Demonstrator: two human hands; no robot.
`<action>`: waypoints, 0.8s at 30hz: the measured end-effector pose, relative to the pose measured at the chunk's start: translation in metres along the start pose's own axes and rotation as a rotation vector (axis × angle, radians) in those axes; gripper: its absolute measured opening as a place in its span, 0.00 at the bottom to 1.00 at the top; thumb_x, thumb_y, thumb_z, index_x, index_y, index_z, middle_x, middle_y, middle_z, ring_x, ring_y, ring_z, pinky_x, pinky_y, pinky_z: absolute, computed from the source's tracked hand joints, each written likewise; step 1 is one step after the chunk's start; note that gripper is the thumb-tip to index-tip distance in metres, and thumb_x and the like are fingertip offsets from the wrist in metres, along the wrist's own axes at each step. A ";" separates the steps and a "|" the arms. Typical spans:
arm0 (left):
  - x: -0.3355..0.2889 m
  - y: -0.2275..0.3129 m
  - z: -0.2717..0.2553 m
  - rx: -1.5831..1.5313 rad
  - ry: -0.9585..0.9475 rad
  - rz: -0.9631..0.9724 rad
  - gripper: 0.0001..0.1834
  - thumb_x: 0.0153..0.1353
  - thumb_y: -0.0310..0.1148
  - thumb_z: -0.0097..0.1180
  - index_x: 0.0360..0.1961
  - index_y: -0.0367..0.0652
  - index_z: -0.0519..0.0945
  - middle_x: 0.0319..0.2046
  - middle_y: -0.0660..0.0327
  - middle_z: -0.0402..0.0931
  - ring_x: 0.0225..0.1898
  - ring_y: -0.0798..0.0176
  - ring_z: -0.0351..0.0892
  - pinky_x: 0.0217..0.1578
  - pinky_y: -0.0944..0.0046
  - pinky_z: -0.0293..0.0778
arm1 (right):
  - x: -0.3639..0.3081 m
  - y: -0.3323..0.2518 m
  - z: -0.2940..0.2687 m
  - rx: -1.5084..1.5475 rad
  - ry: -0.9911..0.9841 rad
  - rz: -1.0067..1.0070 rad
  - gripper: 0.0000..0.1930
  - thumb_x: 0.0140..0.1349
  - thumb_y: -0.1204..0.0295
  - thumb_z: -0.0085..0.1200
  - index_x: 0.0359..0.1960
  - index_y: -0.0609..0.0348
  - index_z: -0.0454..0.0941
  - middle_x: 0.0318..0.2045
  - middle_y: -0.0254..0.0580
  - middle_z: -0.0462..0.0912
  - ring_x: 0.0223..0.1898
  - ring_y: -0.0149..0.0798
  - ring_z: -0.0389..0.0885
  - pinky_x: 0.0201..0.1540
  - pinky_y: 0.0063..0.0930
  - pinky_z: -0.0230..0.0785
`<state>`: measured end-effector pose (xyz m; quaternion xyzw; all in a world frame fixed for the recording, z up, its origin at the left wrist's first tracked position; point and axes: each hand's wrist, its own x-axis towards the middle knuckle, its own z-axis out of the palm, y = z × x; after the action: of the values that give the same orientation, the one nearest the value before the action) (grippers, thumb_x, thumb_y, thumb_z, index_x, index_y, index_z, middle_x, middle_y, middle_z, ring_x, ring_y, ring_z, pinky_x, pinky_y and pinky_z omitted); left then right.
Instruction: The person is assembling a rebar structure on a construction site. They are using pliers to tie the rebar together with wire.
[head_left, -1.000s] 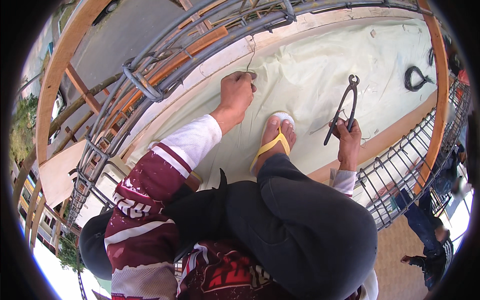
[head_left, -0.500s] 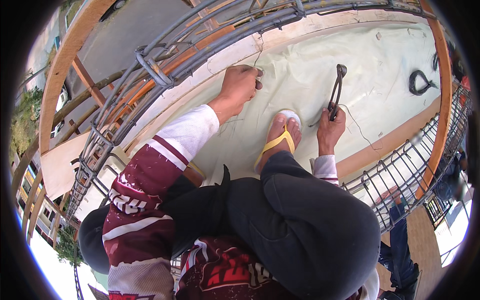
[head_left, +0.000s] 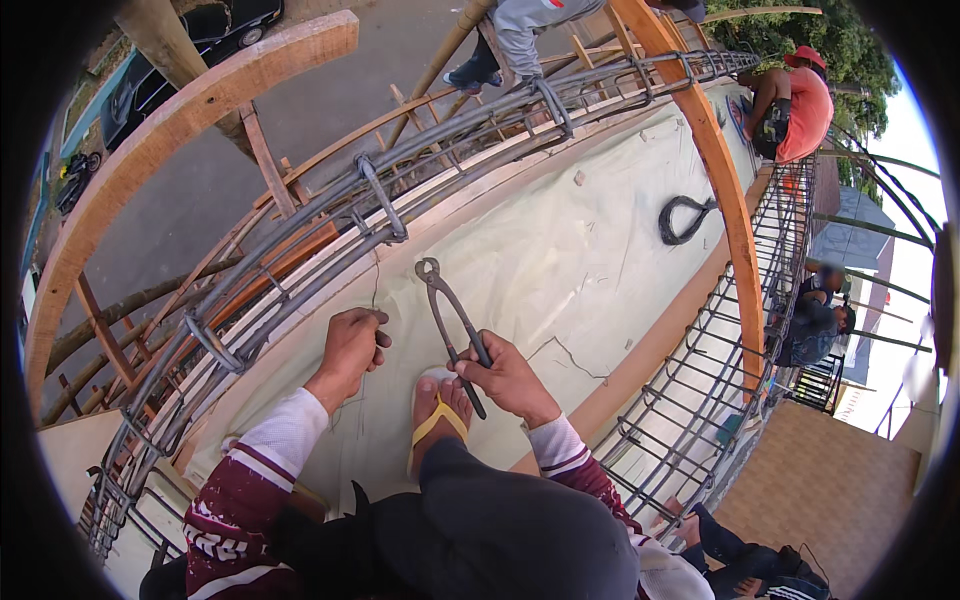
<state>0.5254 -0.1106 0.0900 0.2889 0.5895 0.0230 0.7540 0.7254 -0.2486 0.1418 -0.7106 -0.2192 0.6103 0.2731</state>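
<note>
My left hand (head_left: 350, 352) is closed, fingertips pinched at the lower end of a thin tie wire (head_left: 377, 285) that runs up toward the rebar cage (head_left: 370, 185). In my right hand (head_left: 508, 378) is a pair of pincers (head_left: 440, 290), gripped by the handles, which stand apart. Their head points away from me, above the pale sheet (head_left: 530, 260) and to the right of my left hand. Another thin bent wire (head_left: 570, 352) shows just right of my right hand; whether that hand touches it I cannot tell. My sandalled foot (head_left: 440, 405) is beneath the pincers.
A coil of black wire (head_left: 668, 225) lies on the sheet. A wooden brace (head_left: 725, 180) arches across at right, beside a second rebar cage (head_left: 690, 390). Another wooden brace (head_left: 190, 95) stands at left. A person in an orange shirt (head_left: 803, 115) crouches at the far end; other people are nearby.
The view has swung to the right, showing more people and scaffold. My right hand has brought the pincers closer to my left hand, and their handles have spread. My left hand stays at the wire.
</note>
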 end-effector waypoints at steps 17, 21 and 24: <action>0.010 -0.010 -0.032 0.182 0.141 0.099 0.17 0.69 0.34 0.43 0.45 0.32 0.79 0.25 0.55 0.78 0.15 0.68 0.68 0.17 0.66 0.64 | 0.045 -0.019 0.047 0.533 -0.378 0.347 0.14 0.65 0.86 0.43 0.48 0.58 0.61 0.54 0.63 0.76 0.50 0.56 0.85 0.41 0.39 0.87; 0.013 -0.005 -0.042 0.230 0.128 0.080 0.16 0.72 0.37 0.43 0.45 0.35 0.79 0.25 0.56 0.80 0.17 0.69 0.71 0.18 0.66 0.67 | 0.046 -0.022 0.051 0.497 -0.330 0.330 0.13 0.65 0.83 0.44 0.49 0.58 0.62 0.52 0.60 0.76 0.48 0.53 0.85 0.41 0.40 0.86; 0.013 -0.005 -0.048 0.270 0.127 0.056 0.15 0.71 0.37 0.44 0.45 0.37 0.79 0.25 0.57 0.80 0.21 0.69 0.74 0.22 0.64 0.70 | 0.041 -0.033 0.049 0.444 -0.302 0.320 0.12 0.65 0.79 0.44 0.50 0.57 0.62 0.51 0.56 0.76 0.46 0.47 0.84 0.41 0.37 0.84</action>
<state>0.4846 -0.0898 0.0694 0.4020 0.6254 -0.0171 0.6686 0.6847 -0.1913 0.1274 -0.5604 -0.0039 0.7770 0.2867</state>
